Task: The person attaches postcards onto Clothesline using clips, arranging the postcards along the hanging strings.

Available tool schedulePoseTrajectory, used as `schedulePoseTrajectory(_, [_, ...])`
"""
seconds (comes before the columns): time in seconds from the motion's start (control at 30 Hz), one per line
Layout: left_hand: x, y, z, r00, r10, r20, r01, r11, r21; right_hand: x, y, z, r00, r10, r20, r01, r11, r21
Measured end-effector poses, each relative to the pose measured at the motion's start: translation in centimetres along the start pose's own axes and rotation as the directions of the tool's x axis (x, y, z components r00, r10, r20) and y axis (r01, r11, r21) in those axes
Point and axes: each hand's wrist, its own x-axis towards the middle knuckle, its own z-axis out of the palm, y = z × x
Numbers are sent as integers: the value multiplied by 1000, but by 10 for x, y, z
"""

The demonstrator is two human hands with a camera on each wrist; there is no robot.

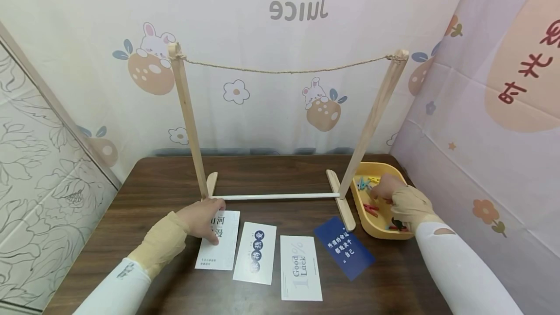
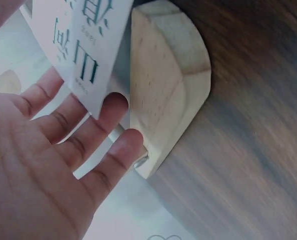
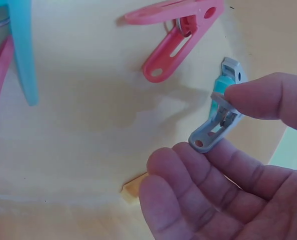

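Note:
My left hand is at the upper left corner of a white card with dark characters. In the left wrist view, that card crosses in front of the fingers, which curve around its edge; how firmly they hold it is hard to see. My right hand reaches into a yellow basket. The right wrist view has its thumb and fingers pinching a grey clothespin, with a teal part behind. A pink clothespin lies on the basket floor nearby.
A wooden stand with a twine line between two posts and a white bar stands behind the cards. Two more white cards, one with circles and a "Good Luck" card, lie beside a blue card.

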Motion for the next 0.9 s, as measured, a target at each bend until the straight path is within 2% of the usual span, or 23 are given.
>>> schedulePoseTrajectory(0.27, [-4, -6, -8, 1000, 23, 9, -22, 990, -140, 2, -1, -3, 1000, -6, 3, 6, 1000, 14])
schedulePoseTrajectory(0.33, [-5, -7, -10, 1000, 24, 8, -22, 984, -177, 8, 3, -3, 1000, -11, -11, 11, 1000, 4])
schedulePoseTrajectory(0.53, [-6, -12, -13, 999, 31, -5, -32, 974, -223, 1, -3, -3, 998, -42, -38, 42, 999, -21])
schedulePoseTrajectory(0.8, [-7, -24, -17, 991, 116, -69, -132, 945, -299, -3, -7, -3, 994, -86, -73, 83, 996, -43])
schedulePoseTrajectory(0.9, [-8, -25, -20, 987, 130, -95, -154, 933, -324, -4, -9, -4, 993, -91, -71, 88, 995, -46])
